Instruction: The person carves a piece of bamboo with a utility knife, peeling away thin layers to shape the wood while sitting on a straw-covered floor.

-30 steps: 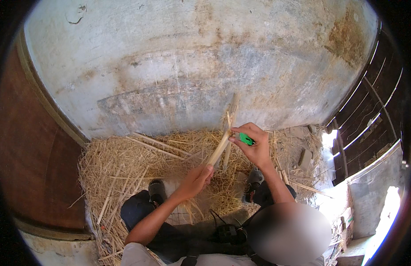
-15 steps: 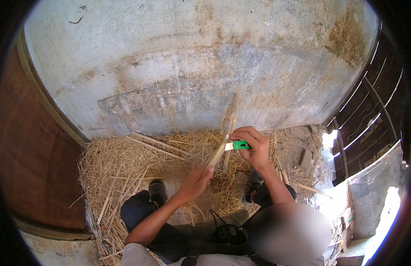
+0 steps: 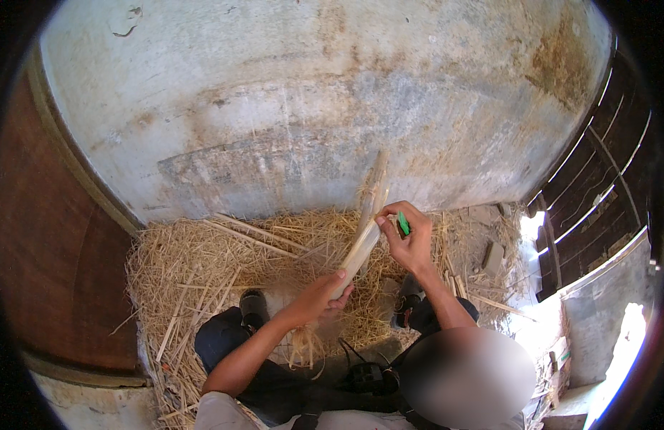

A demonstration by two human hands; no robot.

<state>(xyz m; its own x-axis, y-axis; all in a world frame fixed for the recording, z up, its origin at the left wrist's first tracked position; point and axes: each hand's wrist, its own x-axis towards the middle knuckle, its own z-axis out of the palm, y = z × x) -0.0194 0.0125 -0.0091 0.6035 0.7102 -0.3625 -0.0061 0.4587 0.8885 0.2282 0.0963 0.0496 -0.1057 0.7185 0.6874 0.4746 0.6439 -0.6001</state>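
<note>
My left hand [image 3: 319, 299] is closed round the lower end of a pale split bamboo piece [image 3: 359, 256], thumb on top. The piece slants up and away to the right, its broad face partly turned up. At its upper end my right hand [image 3: 411, 242] pinches the edge with thumb and fingertips. That same hand holds a green-handled utility knife [image 3: 403, 223]; its blade is hidden from sight. Beyond the held piece, a pale bamboo pole [image 3: 378, 172] leans against the wall.
Straw-like shavings [image 3: 196, 261] cover the floor, with long bamboo strips [image 3: 257, 236] among them. My shoes [image 3: 254, 308] stand on either side. A stained wall [image 3: 289, 143] rises ahead, a brown panel [image 3: 67, 251] at left. A brick [image 3: 493, 258] lies right.
The bamboo piece has turned to show more of its broad face. My right hand has tilted the knife, taking its blade out of view, and now pinches the piece's upper end.
</note>
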